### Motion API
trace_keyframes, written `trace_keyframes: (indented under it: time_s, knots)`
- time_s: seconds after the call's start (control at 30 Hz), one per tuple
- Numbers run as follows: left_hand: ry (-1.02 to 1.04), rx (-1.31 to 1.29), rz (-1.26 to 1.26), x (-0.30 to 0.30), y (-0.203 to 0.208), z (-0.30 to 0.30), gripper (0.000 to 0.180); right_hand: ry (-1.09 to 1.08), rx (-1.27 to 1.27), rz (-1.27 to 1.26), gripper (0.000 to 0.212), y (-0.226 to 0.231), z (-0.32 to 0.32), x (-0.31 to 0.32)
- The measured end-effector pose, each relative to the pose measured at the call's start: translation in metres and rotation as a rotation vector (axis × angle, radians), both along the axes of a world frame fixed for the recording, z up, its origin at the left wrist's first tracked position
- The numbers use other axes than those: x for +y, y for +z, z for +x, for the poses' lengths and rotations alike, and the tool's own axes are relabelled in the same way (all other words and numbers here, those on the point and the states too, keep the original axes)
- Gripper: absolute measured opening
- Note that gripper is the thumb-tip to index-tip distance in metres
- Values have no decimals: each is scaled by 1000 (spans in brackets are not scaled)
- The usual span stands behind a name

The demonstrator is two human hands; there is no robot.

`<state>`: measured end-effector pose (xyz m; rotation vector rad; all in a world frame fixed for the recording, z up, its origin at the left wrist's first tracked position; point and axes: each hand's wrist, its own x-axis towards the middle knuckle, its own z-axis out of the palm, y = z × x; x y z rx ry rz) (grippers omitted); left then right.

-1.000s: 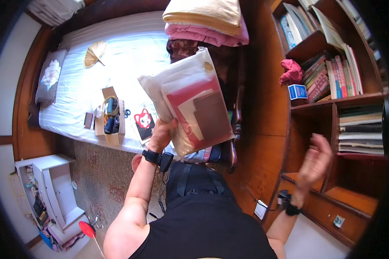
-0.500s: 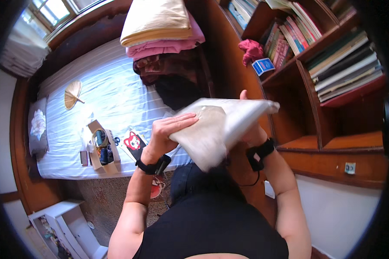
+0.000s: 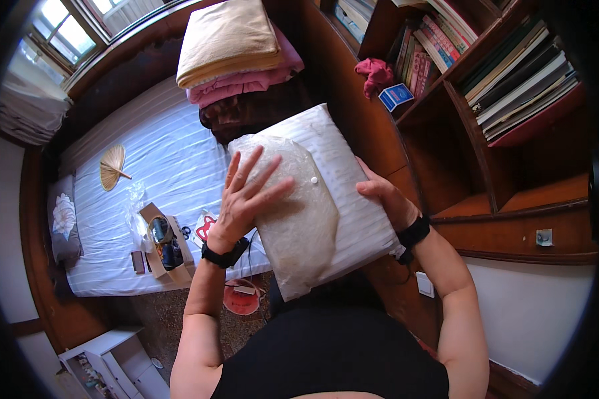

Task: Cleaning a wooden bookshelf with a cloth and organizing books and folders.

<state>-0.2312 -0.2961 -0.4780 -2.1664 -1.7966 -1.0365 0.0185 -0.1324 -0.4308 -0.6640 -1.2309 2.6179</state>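
In front of my chest is a flat, roughly square white packet (image 3: 363,209) in clear plastic. Its yellowish, see-through flap (image 3: 299,233) is folded over the left part and carries a small white round button. My left hand (image 3: 249,196) lies on the flap with its fingers spread. At the right edge, my right hand (image 3: 389,198) grips the packet, thumb on top and the other fingers hidden beneath. Both wrists wear black straps.
A bed with a striped sheet (image 3: 173,143) holds folded quilts (image 3: 229,43), a palm fan (image 3: 113,167) and an open cardboard box (image 3: 180,272). On the right stands a wooden bookshelf (image 3: 446,196) with books, a pink cloth (image 3: 374,74) and a blue card box (image 3: 396,97).
The packet has turned so its broad face and flap now face up toward me. My left hand has spread its fingers over the flap; my right hand has shifted along the right edge.
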Motion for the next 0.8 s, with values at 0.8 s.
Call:
trace_keyframes:
  time_s: [0.8]
  knots:
    - [102,-1896,-540,-61,-74,17,86,-377,226,143,92,-51,-13,-17]
